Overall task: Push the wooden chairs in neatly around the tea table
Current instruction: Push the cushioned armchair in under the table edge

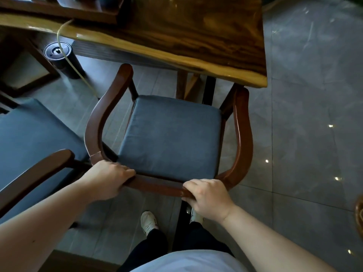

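Note:
A wooden armchair (242,134) with a curved red-brown back rail and a dark blue seat cushion (170,134) stands in front of me, facing the tea table (176,36). Its front armrest tips sit at the table's near edge; the seat is out from under the top. My left hand (107,178) grips the back rail at its left corner. My right hand (208,198) grips the same rail right of centre. A second chair (35,173) with the same blue cushion stands close on the left, its arm almost touching the first chair.
The table is a glossy live-edge slab with a dark tray (59,8) on top. Under it stand a black cylindrical bucket (59,55), a yellowish hose (78,75) and table legs (196,85). Grey polished tiles (304,114) stretch to the right. My feet stand behind the chair.

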The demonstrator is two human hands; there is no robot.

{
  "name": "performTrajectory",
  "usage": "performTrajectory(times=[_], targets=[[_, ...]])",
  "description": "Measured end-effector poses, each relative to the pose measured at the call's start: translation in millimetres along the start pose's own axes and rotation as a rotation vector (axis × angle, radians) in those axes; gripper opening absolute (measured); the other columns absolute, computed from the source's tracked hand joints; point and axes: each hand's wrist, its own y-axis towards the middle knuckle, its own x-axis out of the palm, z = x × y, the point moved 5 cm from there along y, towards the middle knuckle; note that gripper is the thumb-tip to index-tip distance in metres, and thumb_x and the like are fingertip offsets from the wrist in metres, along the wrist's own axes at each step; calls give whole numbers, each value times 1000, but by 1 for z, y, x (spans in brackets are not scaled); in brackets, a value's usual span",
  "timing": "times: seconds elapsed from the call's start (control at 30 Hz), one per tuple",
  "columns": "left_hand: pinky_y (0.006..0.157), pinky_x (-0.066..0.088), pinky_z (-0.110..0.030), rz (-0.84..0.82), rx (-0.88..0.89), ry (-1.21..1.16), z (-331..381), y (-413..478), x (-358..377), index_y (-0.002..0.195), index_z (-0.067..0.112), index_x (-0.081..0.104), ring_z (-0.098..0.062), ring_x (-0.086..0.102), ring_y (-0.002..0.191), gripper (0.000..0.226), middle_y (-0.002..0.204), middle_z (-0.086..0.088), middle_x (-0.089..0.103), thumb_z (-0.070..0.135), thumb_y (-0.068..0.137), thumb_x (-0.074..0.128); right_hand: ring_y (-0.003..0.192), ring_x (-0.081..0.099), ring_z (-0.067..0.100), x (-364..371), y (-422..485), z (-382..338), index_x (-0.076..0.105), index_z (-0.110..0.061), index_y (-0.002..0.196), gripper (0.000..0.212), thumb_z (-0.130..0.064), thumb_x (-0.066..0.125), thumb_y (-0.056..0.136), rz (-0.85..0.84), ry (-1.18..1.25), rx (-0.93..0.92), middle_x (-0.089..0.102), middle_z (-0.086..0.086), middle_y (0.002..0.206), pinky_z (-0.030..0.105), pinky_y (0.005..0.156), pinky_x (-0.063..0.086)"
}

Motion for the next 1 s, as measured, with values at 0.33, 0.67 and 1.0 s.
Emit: performTrajectory(times=[0.33, 0.67, 1.0], targets=[[62, 51, -32, 5, -47, 9, 6, 3, 1, 100, 34, 63, -14, 64, 83, 35, 86, 13, 66, 25, 67, 61, 102, 60, 15, -10, 12, 42, 58, -29, 116, 56, -70, 54, 79, -463, 117, -103, 64, -9, 111, 38, 81, 52], [55, 52, -35, 196, -59, -59, 129, 38, -10, 89, 24, 64, -23, 63, 67, 26, 77, 7, 66, 44, 75, 53, 86, 63, 24, 6, 19, 162, 66, -24, 95, 93, -82, -5, 79, -746, -270, -231, 69, 0, 88, 42, 83, 45], [55, 53, -34, 163, -111, -82, 131, 53, -3, 82, 30, 64, -18, 64, 65, 28, 75, 13, 67, 48, 76, 42, 92, 63, 25, 15, 49, 197, 69, -18, 82, 68, -56, 16, 99, -698, -519, -223, 71, 2, 90, 39, 85, 36]])
